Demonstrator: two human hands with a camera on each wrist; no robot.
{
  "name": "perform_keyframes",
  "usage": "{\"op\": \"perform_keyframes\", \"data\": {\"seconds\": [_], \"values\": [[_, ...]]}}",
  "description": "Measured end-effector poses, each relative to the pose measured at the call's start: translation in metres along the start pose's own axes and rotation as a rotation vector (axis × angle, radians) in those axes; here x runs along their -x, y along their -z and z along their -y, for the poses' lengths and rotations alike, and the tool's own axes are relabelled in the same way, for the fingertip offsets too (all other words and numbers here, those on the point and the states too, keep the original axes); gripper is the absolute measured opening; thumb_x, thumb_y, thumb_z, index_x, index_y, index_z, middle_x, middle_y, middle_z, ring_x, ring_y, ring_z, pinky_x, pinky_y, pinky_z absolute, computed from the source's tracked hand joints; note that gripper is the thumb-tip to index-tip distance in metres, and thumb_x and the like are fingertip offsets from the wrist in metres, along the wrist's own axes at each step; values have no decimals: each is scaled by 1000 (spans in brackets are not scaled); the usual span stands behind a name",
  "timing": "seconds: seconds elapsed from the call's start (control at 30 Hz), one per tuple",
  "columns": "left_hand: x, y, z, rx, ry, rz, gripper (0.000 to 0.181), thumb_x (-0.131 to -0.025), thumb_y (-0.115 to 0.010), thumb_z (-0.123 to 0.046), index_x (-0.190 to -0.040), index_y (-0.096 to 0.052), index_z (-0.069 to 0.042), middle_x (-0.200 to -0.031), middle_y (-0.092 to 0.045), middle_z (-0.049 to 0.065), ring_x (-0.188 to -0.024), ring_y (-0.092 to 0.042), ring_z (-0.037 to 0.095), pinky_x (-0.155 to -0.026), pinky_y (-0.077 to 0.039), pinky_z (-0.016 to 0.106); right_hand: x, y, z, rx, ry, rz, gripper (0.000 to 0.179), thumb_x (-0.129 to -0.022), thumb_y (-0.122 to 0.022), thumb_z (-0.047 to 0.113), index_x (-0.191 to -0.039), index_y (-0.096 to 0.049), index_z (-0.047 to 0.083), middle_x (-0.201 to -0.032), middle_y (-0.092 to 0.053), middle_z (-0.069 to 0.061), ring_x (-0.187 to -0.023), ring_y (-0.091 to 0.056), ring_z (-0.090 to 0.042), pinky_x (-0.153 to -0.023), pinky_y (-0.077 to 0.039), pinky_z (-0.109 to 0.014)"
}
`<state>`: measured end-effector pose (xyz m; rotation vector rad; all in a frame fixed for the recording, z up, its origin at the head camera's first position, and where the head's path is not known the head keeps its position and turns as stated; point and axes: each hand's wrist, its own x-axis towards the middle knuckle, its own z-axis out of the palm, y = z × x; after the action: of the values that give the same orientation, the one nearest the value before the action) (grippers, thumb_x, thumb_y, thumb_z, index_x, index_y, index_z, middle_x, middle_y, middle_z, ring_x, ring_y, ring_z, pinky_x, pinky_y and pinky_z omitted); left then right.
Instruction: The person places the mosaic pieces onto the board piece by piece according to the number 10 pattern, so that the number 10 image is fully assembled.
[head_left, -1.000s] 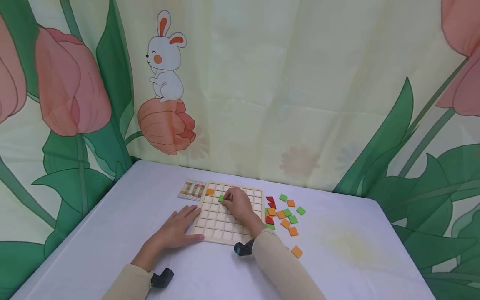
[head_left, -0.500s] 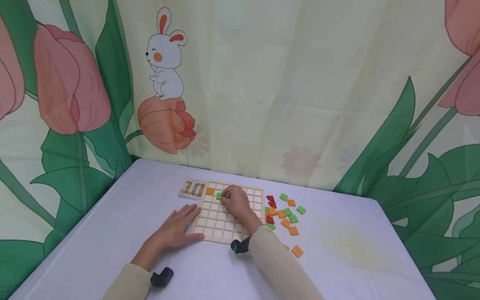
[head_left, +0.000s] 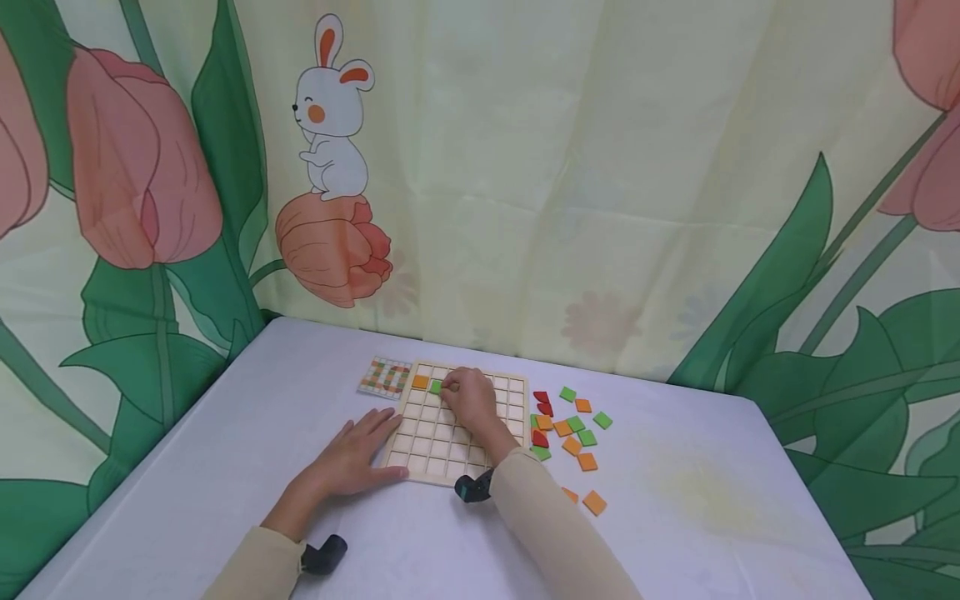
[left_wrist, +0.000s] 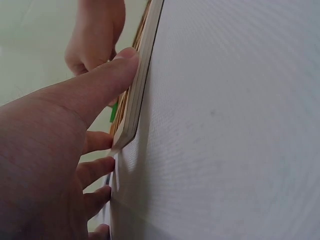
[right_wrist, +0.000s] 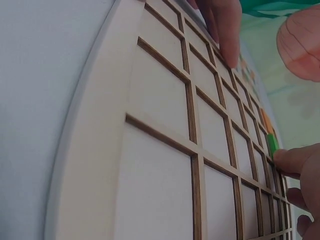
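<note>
A wooden grid board point(head_left: 430, 450) lies on the table, with an orange square tile point(head_left: 421, 382) in one of its upper left cells. My right hand point(head_left: 473, 403) is over the upper part of the board and pinches a green square tile point(head_left: 435, 387) just right of the orange one. In the right wrist view, the green tile point(right_wrist: 272, 142) is tilted at the fingertips. My left hand point(head_left: 358, 457) rests at the board's left edge with its fingers spread; the thumb point(left_wrist: 112, 75) touches the near edge in the left wrist view.
A patterned card point(head_left: 386, 377) lies against the board's upper left side. Right of the board are scattered several green tiles point(head_left: 602, 420), orange tiles point(head_left: 595, 502) and red curved pieces point(head_left: 540, 437). A printed curtain point(head_left: 525, 183) hangs behind the table.
My right hand has shifted slightly left and away from me, bringing the green tile closer to the orange one. The left hand stays where it was.
</note>
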<state>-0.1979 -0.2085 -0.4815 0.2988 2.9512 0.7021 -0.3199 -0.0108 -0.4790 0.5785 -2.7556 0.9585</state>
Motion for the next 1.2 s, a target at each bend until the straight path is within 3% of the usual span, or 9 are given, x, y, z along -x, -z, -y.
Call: {"op": "perform_keyframes", "data": {"seconds": [0.17,0.33,0.6,0.73,0.87,1.2], "values": [[-1,0,-1,0,12,2,90,-79,-68,-61,-150,-36,-16,-158,-31,9,-148,-22,35,-120,-15,60,-4,-4,1,53,3,-37,6,-86,-71,15,-88,-77,15,-106,-74,1,-99,-63,-23,-87,-50,-43],[-3,-1,-3,4,23,9,90,-79,-68,-62,-150,-36,-16,-159,-30,9,-149,-21,35,-120,-15,60,-7,-4,0,88,-45,-22,7,-87,-71,18,-87,-78,17,-114,-71,3,-102,-62,-22,-86,-50,-41],[-3,-1,-3,-2,24,6,89,-80,-68,-60,-150,-37,-16,-158,-31,9,-149,-21,35,-120,-15,60,-3,1,-3,-9,9,32,9,-88,-69,15,-93,-76,11,-119,-67,-9,-112,-61,-30,-91,-52,-46],[-2,-1,-2,-3,22,-1,88,-80,-68,-59,-150,-37,-15,-158,-31,10,-148,-22,36,-120,-15,60,2,5,-5,-78,-7,62,14,-91,-65,16,-99,-75,11,-121,-64,-9,-95,-62,-25,-77,-53,-40],[-3,-1,-2,-10,15,-6,88,-81,-68,-58,-150,-36,-13,-158,-31,11,-148,-22,37,-120,-15,60,6,9,-7,-152,-47,74,17,-92,-65,18,-105,-74,12,-119,-64,-6,-78,-53,-15,-63,-44,-29],[-1,1,-1,-18,-4,-4,89,-81,-68,-58,-150,-36,-11,-157,-31,14,-147,-22,39,-118,-16,62,21,25,-8,-170,-71,110,29,-90,-68,20,-117,-68,11,-118,-65,-3,-88,-57,-16,-74,-50,-31]]}}
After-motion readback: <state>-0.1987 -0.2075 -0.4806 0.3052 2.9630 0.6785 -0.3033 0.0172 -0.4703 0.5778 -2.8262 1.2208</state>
